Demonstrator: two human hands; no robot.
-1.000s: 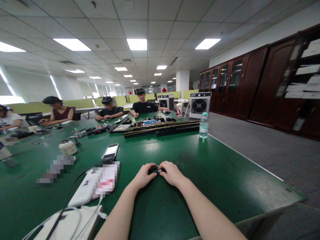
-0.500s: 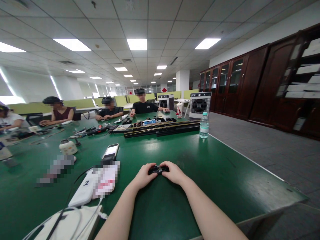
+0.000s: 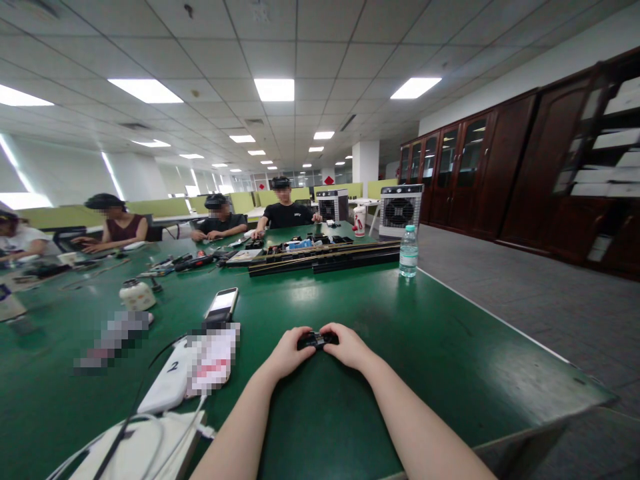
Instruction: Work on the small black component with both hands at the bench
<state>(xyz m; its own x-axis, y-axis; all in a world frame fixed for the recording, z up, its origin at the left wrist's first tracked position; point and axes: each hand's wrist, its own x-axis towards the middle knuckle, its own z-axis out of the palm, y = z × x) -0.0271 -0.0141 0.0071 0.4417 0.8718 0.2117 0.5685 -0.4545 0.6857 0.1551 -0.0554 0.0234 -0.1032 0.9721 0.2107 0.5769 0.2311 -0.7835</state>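
Note:
A small black rounded device (image 3: pixel 317 340) rests low over the green table (image 3: pixel 425 353), pinched from both sides. My left hand (image 3: pixel 290 351) is closed on its left end, thumb at the near side and fingers at the far side. At the right end, my right hand (image 3: pixel 349 345) grips it the same way. Shiny, metallic-looking parts show in the middle of its upper face. Its exact kind is too small to make out, and my fingers cover both ends.
Left of my arms lie a phone (image 3: pixel 223 304), a white power bank (image 3: pixel 167 380) and cables (image 3: pixel 150 427). A white jar (image 3: pixel 137 294) stands farther left. Ahead are long black rails (image 3: pixel 330 259) and a water bottle (image 3: pixel 408 252). Several people sit across the table.
My hands and the black device stay almost in place. Across the table, the co-worker in the black T-shirt has moved both hands, and a person at left has shifted a hand.

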